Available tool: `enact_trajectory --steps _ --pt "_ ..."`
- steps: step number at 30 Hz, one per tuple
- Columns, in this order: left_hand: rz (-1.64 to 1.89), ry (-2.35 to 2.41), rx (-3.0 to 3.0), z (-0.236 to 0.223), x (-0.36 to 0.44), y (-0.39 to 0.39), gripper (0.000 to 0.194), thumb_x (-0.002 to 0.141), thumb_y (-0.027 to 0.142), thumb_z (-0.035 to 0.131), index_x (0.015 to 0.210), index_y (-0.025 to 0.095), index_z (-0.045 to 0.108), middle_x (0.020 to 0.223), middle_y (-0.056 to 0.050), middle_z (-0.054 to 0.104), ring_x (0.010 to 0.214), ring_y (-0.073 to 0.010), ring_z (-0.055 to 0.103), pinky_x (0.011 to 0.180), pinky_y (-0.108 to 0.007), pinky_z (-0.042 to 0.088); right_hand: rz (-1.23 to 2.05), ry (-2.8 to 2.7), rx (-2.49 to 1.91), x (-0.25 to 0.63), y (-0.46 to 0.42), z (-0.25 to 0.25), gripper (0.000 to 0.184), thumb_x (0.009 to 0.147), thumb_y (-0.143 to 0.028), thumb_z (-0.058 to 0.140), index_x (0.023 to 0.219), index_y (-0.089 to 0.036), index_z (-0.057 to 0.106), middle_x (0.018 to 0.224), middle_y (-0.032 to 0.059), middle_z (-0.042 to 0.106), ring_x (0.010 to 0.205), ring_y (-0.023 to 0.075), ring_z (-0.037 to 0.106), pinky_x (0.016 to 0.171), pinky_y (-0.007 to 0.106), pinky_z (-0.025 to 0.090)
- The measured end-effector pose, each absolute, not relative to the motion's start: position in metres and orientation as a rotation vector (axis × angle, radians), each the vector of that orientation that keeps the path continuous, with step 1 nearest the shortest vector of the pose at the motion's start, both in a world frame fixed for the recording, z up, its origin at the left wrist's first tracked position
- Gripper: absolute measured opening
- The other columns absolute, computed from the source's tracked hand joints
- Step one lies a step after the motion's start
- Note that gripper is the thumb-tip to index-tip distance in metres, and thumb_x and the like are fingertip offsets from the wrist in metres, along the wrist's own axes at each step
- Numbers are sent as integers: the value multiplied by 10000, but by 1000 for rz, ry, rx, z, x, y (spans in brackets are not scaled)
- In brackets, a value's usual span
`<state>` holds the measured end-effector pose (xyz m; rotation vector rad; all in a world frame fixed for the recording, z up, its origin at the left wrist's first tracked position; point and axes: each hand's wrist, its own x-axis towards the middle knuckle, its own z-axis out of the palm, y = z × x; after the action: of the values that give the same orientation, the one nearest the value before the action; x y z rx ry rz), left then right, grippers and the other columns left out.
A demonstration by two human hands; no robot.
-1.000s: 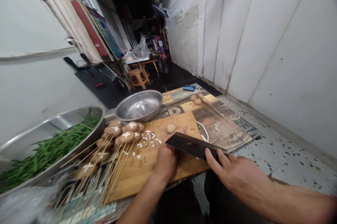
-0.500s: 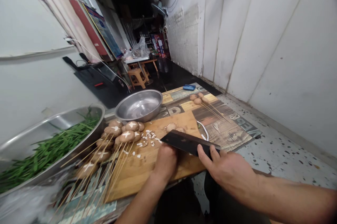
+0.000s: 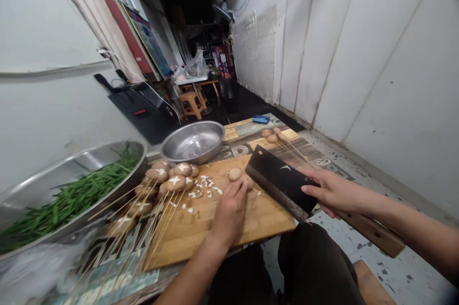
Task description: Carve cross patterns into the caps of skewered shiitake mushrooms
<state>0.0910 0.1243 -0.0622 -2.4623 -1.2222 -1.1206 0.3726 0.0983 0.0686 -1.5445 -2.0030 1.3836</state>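
Observation:
My right hand (image 3: 328, 191) is closed round a cleaver (image 3: 278, 176), its dark blade tilted over the right side of the wooden cutting board (image 3: 204, 226). A wooden handle (image 3: 376, 234) extends behind that hand. With fingers bent together, my left hand (image 3: 229, 209) holds a mushroom (image 3: 247, 181) on the board. Another pale brown mushroom (image 3: 234, 174) lies just beyond it. Small white cut pieces (image 3: 204, 183) are scattered to the left. Skewered mushrooms (image 3: 175, 183) with white crosses cut in their caps are heaped at the board's left edge, their thin sticks pointing toward me.
A metal bowl (image 3: 193, 145) stands behind the board. At the left, a large basin (image 3: 139, 157) holds green vegetable stalks (image 3: 82, 195). Several skewered mushrooms (image 3: 271, 137) and a blue object (image 3: 261, 119) sit at the table's far end. Clear plastic (image 3: 43, 266) lies front left.
The cleaver has swung right, away from my left hand, and its broad face now shows. My left hand has shifted slightly up the board, fingers reaching forward onto the mushroom.

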Motion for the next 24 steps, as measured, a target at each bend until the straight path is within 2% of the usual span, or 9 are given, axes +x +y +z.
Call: enact_trajectory --steps 2,7,19,24 --pt "-1095 -1214 -2455 -61 91 124 314 976 112 436 1218 118 636 1192 -162 685 1110 -257 647 949 -429 578 1456 -1976 -1486 377 103 63 576 958 -291 454 1491 -102 347 455 -80 519 339 122 481 361 192 401" --pt "-1065 -1209 -2444 -59 90 123 313 973 103 435 1212 113 636 1201 -166 683 1118 -263 647 948 -432 583 1512 -1979 -1454 383 107 56 622 952 -322 473 1506 -88 317 423 -94 477 333 108 447 354 181 398" --pt "-1128 -1213 -2462 -56 90 123 310 963 102 462 1208 120 651 1191 -154 696 1094 -255 662 934 -415 592 1633 -1960 -1372 399 124 44 696 940 -418 514 1508 -86 287 466 -73 513 349 109 465 341 183 385" --pt "-1146 -1225 -2466 -58 89 123 329 954 89 461 1222 125 649 1200 -156 692 1111 -256 654 946 -421 584 1630 -1986 -1356 400 123 43 704 946 -392 513 1517 -57 275 424 -88 485 344 109 458 339 180 385"
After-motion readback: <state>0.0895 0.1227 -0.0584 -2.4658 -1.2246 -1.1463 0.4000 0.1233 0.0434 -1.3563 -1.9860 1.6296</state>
